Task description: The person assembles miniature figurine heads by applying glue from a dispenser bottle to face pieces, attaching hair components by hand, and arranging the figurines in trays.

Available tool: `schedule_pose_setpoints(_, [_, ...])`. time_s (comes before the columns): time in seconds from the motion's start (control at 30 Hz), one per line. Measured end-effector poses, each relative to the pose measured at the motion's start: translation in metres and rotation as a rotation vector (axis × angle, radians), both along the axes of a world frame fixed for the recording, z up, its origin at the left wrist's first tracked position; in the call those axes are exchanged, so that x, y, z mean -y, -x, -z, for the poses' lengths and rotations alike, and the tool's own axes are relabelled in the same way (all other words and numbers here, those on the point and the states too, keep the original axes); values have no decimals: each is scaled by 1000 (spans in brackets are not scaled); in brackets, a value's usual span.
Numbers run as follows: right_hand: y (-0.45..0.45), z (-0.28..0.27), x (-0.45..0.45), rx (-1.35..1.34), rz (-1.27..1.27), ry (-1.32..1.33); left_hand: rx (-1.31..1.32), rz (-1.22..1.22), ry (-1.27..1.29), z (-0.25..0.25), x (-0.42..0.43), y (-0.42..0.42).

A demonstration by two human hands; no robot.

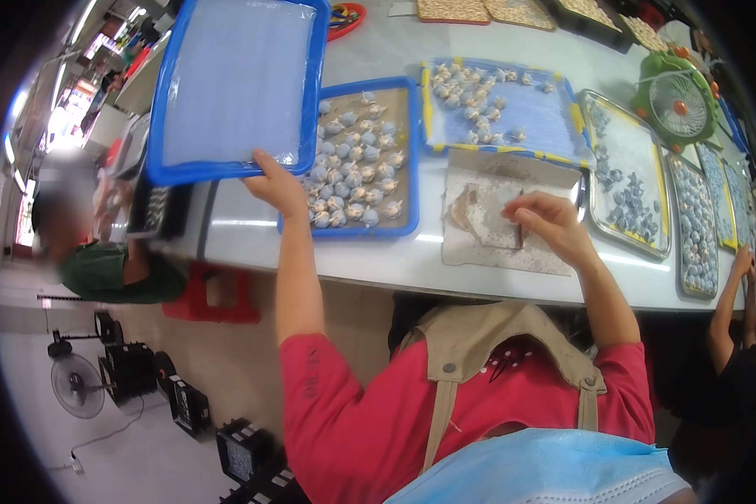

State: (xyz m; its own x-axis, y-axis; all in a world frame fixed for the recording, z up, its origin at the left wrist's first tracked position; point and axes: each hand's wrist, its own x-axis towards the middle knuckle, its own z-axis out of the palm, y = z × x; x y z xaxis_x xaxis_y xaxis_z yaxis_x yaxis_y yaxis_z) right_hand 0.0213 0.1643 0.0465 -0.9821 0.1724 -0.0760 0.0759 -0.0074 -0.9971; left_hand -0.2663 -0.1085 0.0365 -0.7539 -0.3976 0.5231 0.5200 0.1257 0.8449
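Observation:
My left hand [279, 186] grips the near edge of a blue-rimmed tray [235, 84] lined with a pale sheet, raised and tilted above the table. Under and right of it lies another blue tray [414, 160] full of small grey-and-cream pieces [357, 168]. My right hand [542, 220] is over a stained sheet [462, 244] with a pale pad [491, 220] on it; its thumb and fingers are pinched together, and what they hold, if anything, is too small to name. Behind the sheet, a yellow-taped blue tray [538, 126] bears more pieces.
Metal trays of grey pieces [693, 227] and a green fan [679, 99] stand at the right. Trays of pale pieces [521, 10] line the far side. One person [109, 260] is at the left, another's arms [727, 311] at the right. A red stool [210, 294] is below.

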Motion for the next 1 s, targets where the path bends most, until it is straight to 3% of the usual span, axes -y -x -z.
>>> schedule_pose_setpoints(0.1, [10,-7,0,-24,11,-52,96,363,-457,-15,-19,-10])
schedule_pose_setpoints(0.17, [22,-6,-6,-95,36,-70,281,530,-500,-23,-32,-24])
schedule_pose_setpoints(0.23, [36,-13,-16,-102,147,87,449,712,-515,-22,-44,-35])
schedule_pose_setpoints(0.37, [63,-30,-43,-108,267,503,692,977,-513,-23,-92,-81])
schedule_pose_setpoints(0.5, [80,-32,-74,-77,308,557,775,1081,-492,-23,-127,-114])
schedule_pose_setpoints(0.6, [80,-28,-87,-150,473,598,675,1275,-84,-1,-116,-84])
schedule_pose_setpoints(0.7, [77,-22,-118,-256,432,682,-39,695,801,18,-105,-76])
schedule_pose_setpoints(0.8, [74,-32,-126,-257,512,664,-401,421,1160,45,-84,-61])
schedule_pose_setpoints(1.0, [78,-15,-142,-307,484,699,-260,431,1106,35,-69,-69])
